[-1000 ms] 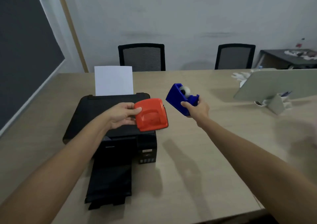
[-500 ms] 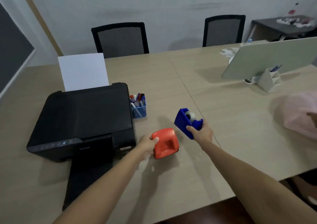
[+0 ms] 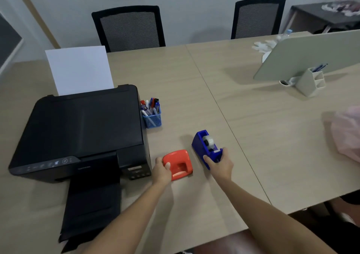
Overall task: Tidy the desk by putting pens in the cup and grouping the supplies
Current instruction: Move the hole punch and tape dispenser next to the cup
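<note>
An orange hole punch (image 3: 180, 164) rests on the desk just right of the printer, and my left hand (image 3: 162, 169) grips its near left end. Beside it, to the right, stands a blue tape dispenser (image 3: 206, 146) with a white roll, held at its near end by my right hand (image 3: 220, 165). The two supplies sit side by side, a small gap between them. Behind them a blue mesh cup (image 3: 153, 117) filled with several pens stands against the printer's right side.
A black printer (image 3: 81, 131) with white paper (image 3: 79, 70) and an extended front tray fills the left. A monitor back (image 3: 311, 53) and white organiser (image 3: 311, 80) stand far right, a pink bag (image 3: 348, 133) at the right edge. Two chairs are behind the desk.
Both hands came down from above the printer and set the hole punch and tape dispenser on the desk in front of the pen cup; the view tilted downward.
</note>
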Motion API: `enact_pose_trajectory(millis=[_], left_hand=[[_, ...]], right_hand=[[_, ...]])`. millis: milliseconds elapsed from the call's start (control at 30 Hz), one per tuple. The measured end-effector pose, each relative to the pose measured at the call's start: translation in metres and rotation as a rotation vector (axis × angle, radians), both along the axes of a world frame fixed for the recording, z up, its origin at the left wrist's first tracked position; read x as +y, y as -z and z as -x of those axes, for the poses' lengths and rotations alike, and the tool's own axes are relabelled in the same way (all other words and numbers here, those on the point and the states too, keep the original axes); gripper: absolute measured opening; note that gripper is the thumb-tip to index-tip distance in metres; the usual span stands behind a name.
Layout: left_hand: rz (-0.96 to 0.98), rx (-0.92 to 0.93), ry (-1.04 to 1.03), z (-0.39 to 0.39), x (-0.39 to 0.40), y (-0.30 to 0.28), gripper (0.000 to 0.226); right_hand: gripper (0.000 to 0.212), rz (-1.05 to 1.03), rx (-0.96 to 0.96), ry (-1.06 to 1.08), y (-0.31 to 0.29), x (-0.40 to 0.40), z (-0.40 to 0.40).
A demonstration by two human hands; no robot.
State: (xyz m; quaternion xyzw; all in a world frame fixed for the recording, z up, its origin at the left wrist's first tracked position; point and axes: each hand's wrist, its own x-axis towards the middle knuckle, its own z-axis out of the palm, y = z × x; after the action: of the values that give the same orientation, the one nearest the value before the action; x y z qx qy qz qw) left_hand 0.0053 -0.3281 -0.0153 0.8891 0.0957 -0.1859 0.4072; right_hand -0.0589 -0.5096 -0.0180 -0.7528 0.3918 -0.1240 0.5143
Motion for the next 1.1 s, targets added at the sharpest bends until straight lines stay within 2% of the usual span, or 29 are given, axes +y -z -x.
enact_pose_trajectory(millis=[67, 100, 133, 200, 267, 367, 567, 800, 1100], left_hand=[[-0.02, -0.181, -0.042, 0.026, -0.005, 0.001, 0.043], [-0.052, -0.297, 0.007, 0.042, -0.007, 0.002, 0.048], [-0.091, -0.391, 0.115, 0.055, -0.008, 0.007, 0.05], [-0.179, -0.461, 0.41, 0.076, -0.011, 0.025, 0.052], [-0.291, -0.361, 0.616, 0.08, -0.013, 0.037, 0.061], [-0.441, -0.164, 0.736, 0.066, -0.014, 0.044, 0.075], [-0.461, -0.101, 0.681, 0.02, -0.019, 0.042, 0.074], [-0.36, -0.043, 0.588, -0.047, -0.012, 0.034, 0.064], [-0.318, -0.053, 0.519, -0.085, -0.019, 0.033, 0.055]], right_hand=[[0.039, 0.027, 0.036, -0.039, 0.0, 0.001, 0.005], [0.04, 0.034, 0.058, -0.058, 0.001, 0.001, 0.007], [0.04, 0.038, 0.082, -0.072, 0.003, 0.0, 0.01], [0.038, 0.034, 0.124, -0.098, 0.007, -0.002, 0.015], [0.038, 0.038, 0.151, -0.142, 0.01, -0.004, 0.017], [0.042, 0.036, 0.175, -0.221, 0.006, -0.008, 0.015], [0.053, 0.03, 0.205, -0.307, 0.003, -0.013, -0.004], [0.053, 0.011, 0.202, -0.333, 0.002, 0.013, -0.057], [0.05, 0.012, 0.189, -0.302, 0.001, 0.028, -0.125]])
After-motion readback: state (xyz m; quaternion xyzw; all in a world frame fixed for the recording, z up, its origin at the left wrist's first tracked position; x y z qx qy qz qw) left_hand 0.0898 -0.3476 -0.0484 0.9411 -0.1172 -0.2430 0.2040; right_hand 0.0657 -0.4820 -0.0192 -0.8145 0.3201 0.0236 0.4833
